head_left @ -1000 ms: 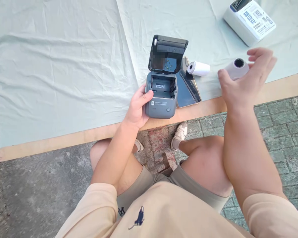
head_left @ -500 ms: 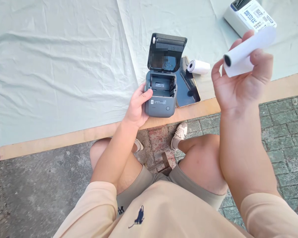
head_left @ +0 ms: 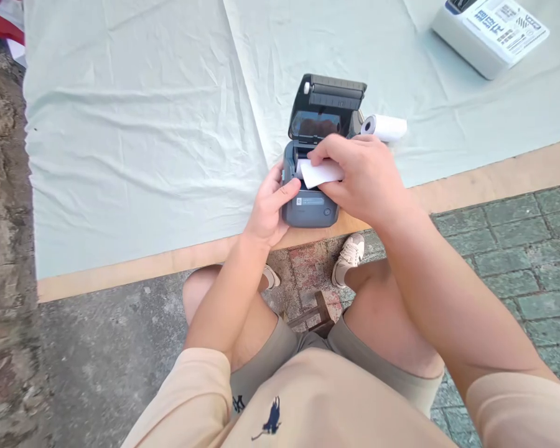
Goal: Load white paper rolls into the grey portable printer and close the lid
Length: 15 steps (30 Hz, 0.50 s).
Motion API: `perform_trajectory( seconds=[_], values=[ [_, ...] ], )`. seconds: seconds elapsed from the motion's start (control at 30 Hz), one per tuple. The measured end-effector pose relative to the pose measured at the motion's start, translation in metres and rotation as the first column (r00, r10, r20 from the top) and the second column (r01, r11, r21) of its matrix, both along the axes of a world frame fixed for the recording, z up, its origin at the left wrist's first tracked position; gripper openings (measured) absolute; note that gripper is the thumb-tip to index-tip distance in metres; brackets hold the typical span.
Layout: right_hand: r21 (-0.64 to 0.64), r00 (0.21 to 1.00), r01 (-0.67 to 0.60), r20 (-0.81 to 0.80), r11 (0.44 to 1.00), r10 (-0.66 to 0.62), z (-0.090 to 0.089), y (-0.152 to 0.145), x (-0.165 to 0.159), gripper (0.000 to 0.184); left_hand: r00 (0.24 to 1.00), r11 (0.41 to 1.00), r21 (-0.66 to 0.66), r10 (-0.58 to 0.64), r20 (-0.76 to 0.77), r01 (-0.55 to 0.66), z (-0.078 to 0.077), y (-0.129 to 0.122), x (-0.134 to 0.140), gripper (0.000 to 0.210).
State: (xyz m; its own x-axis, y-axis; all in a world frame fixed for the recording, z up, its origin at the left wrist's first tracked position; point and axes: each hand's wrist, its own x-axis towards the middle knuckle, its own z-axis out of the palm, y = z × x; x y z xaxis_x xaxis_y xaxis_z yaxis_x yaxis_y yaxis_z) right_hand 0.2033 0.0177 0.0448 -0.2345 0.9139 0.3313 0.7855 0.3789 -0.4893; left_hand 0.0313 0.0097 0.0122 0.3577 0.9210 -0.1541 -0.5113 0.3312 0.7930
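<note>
A dark grey label printer (head_left: pixel 310 214) sits near the table's front edge, its black lid (head_left: pixel 327 107) tilted up. My left hand (head_left: pixel 271 205) grips the printer's left side, thumb on the rim of the open bay. My right hand (head_left: pixel 366 174) is closed on a white paper roll (head_left: pixel 321 173), which is at the bay and partly inside it, a loose flap of paper hanging over the front. My fingers cover the roll's right end. Just beyond this hand lies a second white paper roll (head_left: pixel 388 127) on the cloth.
A pale cloth (head_left: pixel 144 137) covers the wooden table (head_left: pixel 494 169). At the far right stands a white box-shaped device (head_left: pixel 492 37) with printed labels. A rough stone surface (head_left: pixel 4 218) borders the left, and a small wooden stool (head_left: pixel 324 308) shows between my legs.
My right hand has brought the paper roll down and left from the raised position at the right into the printer's open bay. My left hand keeps its hold on the printer.
</note>
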Motion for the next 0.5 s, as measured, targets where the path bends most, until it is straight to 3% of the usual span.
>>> perform_trajectory(
  seconds=[0.1,0.23,0.37,0.43,0.5],
  values=[
    [0.048,1.0,0.004,-0.013,0.999,-0.004,-0.002,-0.006,0.0,0.015,1.0,1.0,0.001,0.016,0.016,-0.016,0.002,0.001,0.001,0.039],
    [0.17,0.992,-0.076,-0.09,0.983,0.092,-0.005,-0.017,-0.002,0.023,0.996,0.996,-0.035,0.086,0.038,-0.085,0.004,0.003,0.002,0.033],
    [0.218,0.979,-0.113,-0.145,0.969,0.146,-0.007,-0.023,-0.005,0.023,0.998,0.998,-0.013,0.064,0.026,-0.064,0.003,0.003,0.0,0.036],
    [0.227,0.966,-0.086,-0.218,0.97,0.137,-0.004,-0.022,-0.005,0.027,0.999,0.999,-0.005,0.043,-0.008,-0.043,0.001,0.003,-0.002,0.049],
    [0.243,0.923,0.043,-0.381,0.969,0.055,0.002,-0.017,-0.003,0.039,0.999,1.0,0.002,0.024,-0.042,-0.024,-0.002,0.002,-0.003,0.06]
  ],
)
